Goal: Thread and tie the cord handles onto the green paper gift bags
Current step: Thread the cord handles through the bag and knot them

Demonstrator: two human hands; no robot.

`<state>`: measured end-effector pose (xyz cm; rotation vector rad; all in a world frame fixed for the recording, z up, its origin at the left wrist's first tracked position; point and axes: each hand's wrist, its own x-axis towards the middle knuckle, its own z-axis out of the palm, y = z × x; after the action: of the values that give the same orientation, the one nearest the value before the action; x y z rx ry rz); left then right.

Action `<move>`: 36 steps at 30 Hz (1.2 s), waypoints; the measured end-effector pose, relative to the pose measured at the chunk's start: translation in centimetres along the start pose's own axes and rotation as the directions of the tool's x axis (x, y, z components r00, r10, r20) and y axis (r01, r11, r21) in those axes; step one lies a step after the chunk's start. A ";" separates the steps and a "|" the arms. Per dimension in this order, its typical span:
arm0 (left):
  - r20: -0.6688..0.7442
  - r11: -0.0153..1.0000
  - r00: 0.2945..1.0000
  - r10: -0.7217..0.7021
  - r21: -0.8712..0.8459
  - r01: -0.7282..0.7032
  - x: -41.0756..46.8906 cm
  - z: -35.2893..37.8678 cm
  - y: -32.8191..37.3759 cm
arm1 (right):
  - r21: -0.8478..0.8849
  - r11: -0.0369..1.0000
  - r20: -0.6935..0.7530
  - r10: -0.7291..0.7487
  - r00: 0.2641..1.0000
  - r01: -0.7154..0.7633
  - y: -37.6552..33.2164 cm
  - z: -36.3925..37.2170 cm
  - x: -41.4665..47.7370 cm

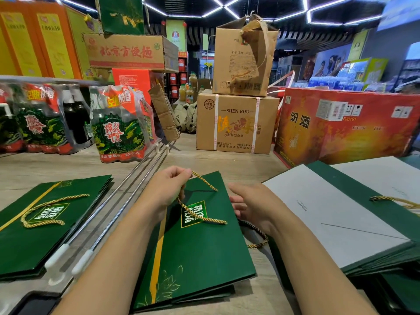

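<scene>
A flat green paper gift bag lies on the table in front of me. A gold cord handle loops across its upper face. My left hand pinches the top of that cord near the bag's far edge. My right hand grips the bag's right edge, its fingers curled under it. A second gold cord sticks out from under the bag on the right. A finished green bag with its cord handle lies at the left.
A stack of unfolded bags, white side up, lies at the right with a loose gold cord. Two metal rods run diagonally between the bags. Cardboard boxes, a red carton and bottle packs stand behind.
</scene>
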<state>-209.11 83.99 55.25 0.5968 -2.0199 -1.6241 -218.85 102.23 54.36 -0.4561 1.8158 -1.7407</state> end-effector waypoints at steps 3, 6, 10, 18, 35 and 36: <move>-0.002 1.000 1.000 0.003 0.017 -0.003 0.1 -0.1 -0.1 | -0.072 0.996 0.033 0.046 0.998 -0.043 0.2 0.2 -0.1; -0.031 1.000 1.000 0.003 0.020 -0.003 0.3 -0.4 -0.2 | -0.145 0.989 -0.038 -0.018 0.999 0.012 -0.1 0.1 -0.3; -0.196 0.993 0.981 0.010 0.119 0.014 1.5 -1.3 -0.8 | -0.102 0.987 -0.112 -0.137 0.984 0.126 -0.6 -0.5 -0.6; -0.182 0.995 0.983 -0.012 0.094 0.029 1.4 -2.9 -0.9 | -0.049 0.928 -0.289 -0.366 0.885 0.368 -1.5 -1.8 -1.4; -0.230 0.846 0.972 -0.038 -0.526 -0.091 0.3 -3.6 1.5 | -0.151 0.939 -0.312 -0.342 0.886 0.309 -1.8 -2.9 -0.6; -0.205 0.831 0.977 -0.058 -0.552 -0.066 0.5 -3.7 1.3 | -0.130 0.952 -0.305 -0.306 0.902 0.279 -1.6 -3.0 -0.4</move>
<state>-207.25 81.09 57.24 0.5121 -1.2926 -1.9350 -220.66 104.71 55.94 -0.5256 2.1453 -2.0464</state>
